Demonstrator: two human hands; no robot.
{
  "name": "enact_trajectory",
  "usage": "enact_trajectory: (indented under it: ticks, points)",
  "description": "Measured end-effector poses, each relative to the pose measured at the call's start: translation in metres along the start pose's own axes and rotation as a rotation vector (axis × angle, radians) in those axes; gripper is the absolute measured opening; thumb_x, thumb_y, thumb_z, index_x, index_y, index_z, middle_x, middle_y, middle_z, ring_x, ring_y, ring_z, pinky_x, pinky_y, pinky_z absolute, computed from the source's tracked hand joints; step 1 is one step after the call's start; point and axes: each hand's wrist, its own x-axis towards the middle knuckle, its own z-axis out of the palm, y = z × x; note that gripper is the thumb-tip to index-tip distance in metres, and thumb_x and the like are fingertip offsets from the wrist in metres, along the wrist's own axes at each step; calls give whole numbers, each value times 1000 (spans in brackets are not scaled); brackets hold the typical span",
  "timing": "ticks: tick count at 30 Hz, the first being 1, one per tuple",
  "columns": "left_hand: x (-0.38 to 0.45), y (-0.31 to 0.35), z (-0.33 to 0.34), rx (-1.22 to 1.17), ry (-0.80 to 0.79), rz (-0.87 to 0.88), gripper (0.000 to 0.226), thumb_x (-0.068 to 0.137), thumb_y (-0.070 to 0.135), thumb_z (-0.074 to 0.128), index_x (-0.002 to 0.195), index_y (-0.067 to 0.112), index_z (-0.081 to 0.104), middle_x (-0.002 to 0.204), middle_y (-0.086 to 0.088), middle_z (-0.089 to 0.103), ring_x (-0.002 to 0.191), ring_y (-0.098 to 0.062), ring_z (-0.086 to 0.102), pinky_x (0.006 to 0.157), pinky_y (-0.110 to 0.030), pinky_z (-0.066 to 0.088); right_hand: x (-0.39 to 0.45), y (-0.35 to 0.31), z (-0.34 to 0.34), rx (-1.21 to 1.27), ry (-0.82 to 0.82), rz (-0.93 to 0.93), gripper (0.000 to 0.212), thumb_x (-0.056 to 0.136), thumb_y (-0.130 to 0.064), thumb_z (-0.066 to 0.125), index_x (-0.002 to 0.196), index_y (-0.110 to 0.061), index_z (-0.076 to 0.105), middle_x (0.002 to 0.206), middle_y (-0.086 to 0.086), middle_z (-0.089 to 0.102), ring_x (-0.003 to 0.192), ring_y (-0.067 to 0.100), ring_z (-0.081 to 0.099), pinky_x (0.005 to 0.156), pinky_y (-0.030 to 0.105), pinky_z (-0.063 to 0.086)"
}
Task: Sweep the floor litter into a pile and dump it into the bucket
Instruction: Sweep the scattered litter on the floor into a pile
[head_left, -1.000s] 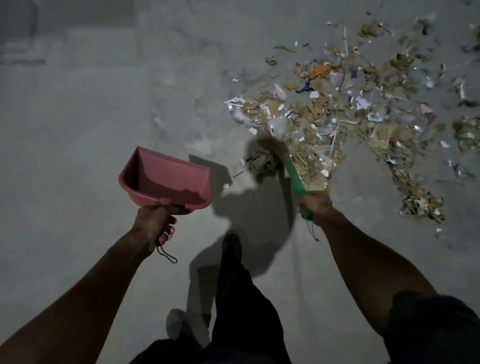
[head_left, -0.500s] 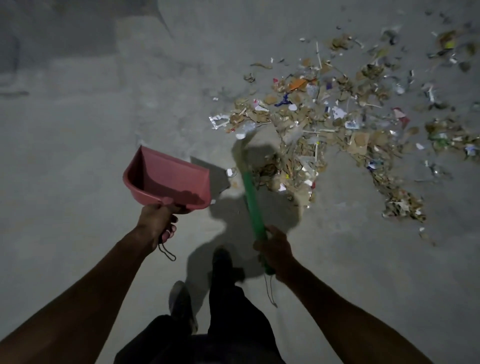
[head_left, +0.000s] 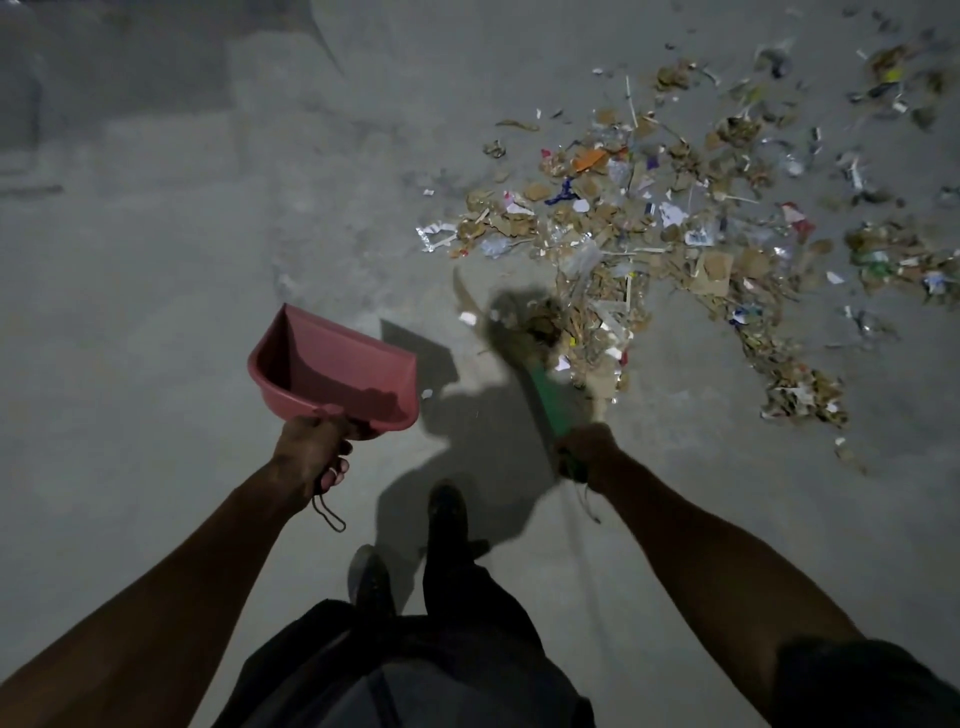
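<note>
The bare grey concrete floor (head_left: 156, 291) carries a loose spread of torn brown cardboard, white paper scraps and plastic litter (head_left: 675, 223) across the upper right of the frame, thinning towards the right edge.

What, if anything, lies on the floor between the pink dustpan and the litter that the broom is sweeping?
Nothing large does. Between the dustpan and the litter lies bare floor with a shadow and a few stray scraps. The broom works the litter's near edge.
</note>
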Motion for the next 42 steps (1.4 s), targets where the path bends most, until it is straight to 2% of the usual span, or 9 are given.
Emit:
enact_trajectory:
  ticks: [3, 6, 8, 12, 21, 25, 31, 35, 42]
  points:
    - [1, -5, 1, -15, 6, -5, 15, 86, 9, 65, 82, -5, 60, 71, -15, 51, 32, -14, 39, 30, -16, 28, -3, -26, -14, 54, 58, -15, 16, 88, 7, 56, 103, 1, 56, 85, 19, 57, 50, 23, 57, 32, 19, 40]
    - [5, -8, 1, -46, -1, -15, 17, 83, 9, 67, 89, -6, 61, 72, -15, 51, 34, -15, 40, 31, -16, 28, -21, -31, -8, 42, 59, -124, 31, 87, 9, 56, 114, -1, 46, 88, 18, 57, 57, 24, 58, 44, 29, 49]
    - [9, -10, -1, -45, -14, -25, 18, 80, 8, 71, 88, -6, 63, 72, -14, 52, 35, -16, 40, 32, -16, 28, -42, -26, 6, 43, -7, -187, 37, 86, 13, 55, 116, 1, 38, 88, 21, 53, 56, 24, 56, 49, 35, 52]
    - [12, -13, -4, -27, -26, -56, 16, 79, 8, 73, 86, -1, 62, 70, -12, 51, 36, -15, 39, 32, -16, 27, -86, -11, 32, -22, -193, -180, 53, 89, 10, 54, 122, -20, 26, 95, 20, 53, 52, 18, 53, 37, 23, 42]
    - [12, -19, -19, 7, 36, -70, 17, 89, 16, 60, 83, 1, 59, 71, -11, 50, 45, -20, 38, 33, -14, 26, -95, 26, 73, -423, -383, -190, 44, 88, -1, 60, 125, -13, 39, 98, 15, 59, 58, 18, 57, 42, 23, 44]
    - [14, -22, -23, 5, 37, -80, 17, 88, 17, 59, 83, 1, 60, 69, -10, 50, 46, -19, 40, 35, -16, 28, -69, 34, 73, -443, -335, -106, 46, 83, -1, 65, 124, -4, 45, 107, 22, 58, 79, 29, 57, 48, 29, 44]
    - [17, -23, -20, -10, 21, -75, 15, 87, 15, 61, 78, 4, 58, 70, -9, 49, 45, -19, 40, 34, -14, 27, -9, 14, 22, -121, -90, 29, 40, 78, 10, 68, 114, 12, 51, 93, 25, 55, 53, 26, 54, 36, 24, 43]
    - [17, -21, -16, -27, 2, -75, 20, 88, 17, 61, 73, 5, 56, 68, -9, 49, 45, -18, 39, 36, -16, 26, -3, -15, -6, -75, 84, -41, 33, 83, 8, 62, 113, 4, 48, 91, 22, 54, 54, 22, 53, 34, 23, 42]
    - [11, -14, -9, -46, -9, -35, 26, 97, 19, 51, 74, 7, 57, 70, -10, 49, 49, -18, 38, 42, -20, 25, -60, -12, 17, -20, -15, -149, 42, 93, 1, 49, 129, -9, 31, 88, 12, 48, 54, 18, 46, 32, 19, 35]
